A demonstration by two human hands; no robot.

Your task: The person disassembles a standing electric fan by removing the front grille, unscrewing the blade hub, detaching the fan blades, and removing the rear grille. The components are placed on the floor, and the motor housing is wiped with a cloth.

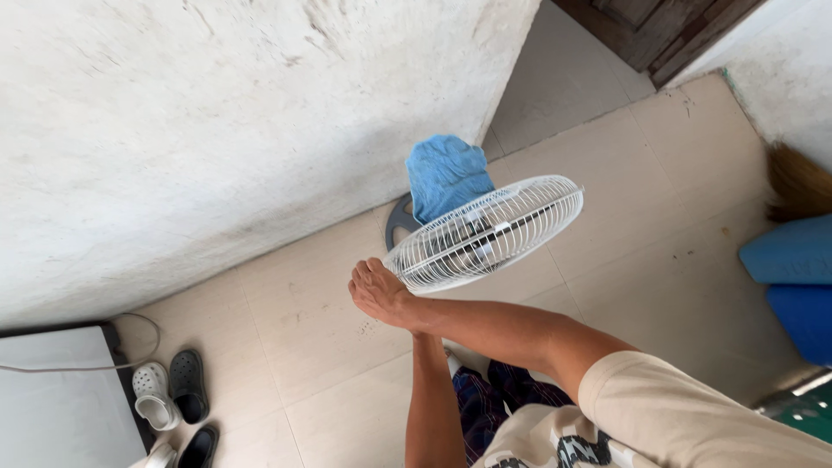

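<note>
A grey flat box [61,399] is lying at the far left with a thin cable [130,347] looping off it; beside it, white and black slippers [171,394] are sitting on the tiled floor [303,312]; the person's hands are meeting at the near rim of the white fan guard [485,232], the right hand [380,293] closing over that rim while the left hand is staying hidden beneath it, grip impossible to tell; a blue cloth [445,176] is draping behind the fan; blue cushions [796,277] are resting at the right.
</note>
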